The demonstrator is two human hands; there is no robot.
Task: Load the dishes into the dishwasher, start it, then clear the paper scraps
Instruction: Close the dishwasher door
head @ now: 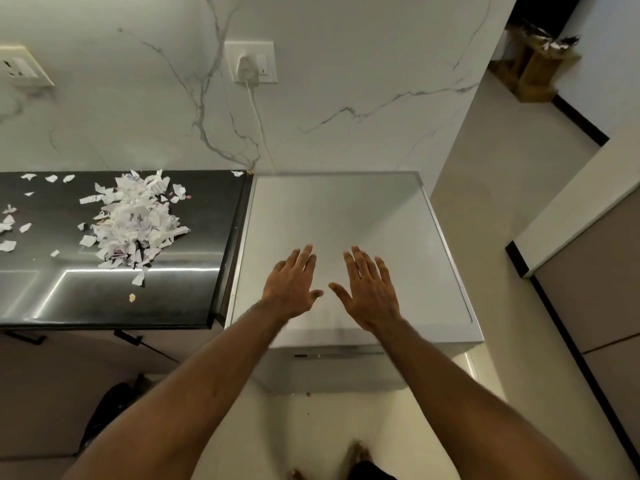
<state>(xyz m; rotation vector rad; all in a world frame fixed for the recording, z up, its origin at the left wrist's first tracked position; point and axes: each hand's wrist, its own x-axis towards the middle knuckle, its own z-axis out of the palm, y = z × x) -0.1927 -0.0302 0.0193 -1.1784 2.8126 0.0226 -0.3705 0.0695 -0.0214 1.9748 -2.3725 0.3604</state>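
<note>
Head view, looking down: found the dishwasher [346,220] as a white box with a flat, smooth top, standing against the marble wall [346,81] and just beside the right end of the black counter [104,299]. Saw its door shut, with a slim handle strip [332,355] along the top of the front face, below the wrists. Spotted no dishes anywhere, so could not judge the loading from above. Judged the machine heavy and rigid, not a thing to lift; reckoned the door best taken at that strip, near its middle.

Noted the left hand [292,289] and right hand [367,292] side by side over the near half of the top, palms down, fingers straight and slightly fanned, thumbs pointing toward each other, holding nothing. Could not tell whether resting on the surface or hovering just over it.

Further left, found the paper scraps [135,220] heaped on the counter, well apart from both hands, with loose bits strewn toward the wall and the left edge. Judged them very light, soft and quick to scatter on the glossy stone; best swept with a cupped palm toward the front edge into the other hand, rather than pinched up piece by piece.

Beyond, noted a plug [254,62] in a wall socket, a white cord [258,123] dropping behind the dishwasher, a wooden stand [533,74] on the floor at far right, and bare feet [360,453] below.
</note>
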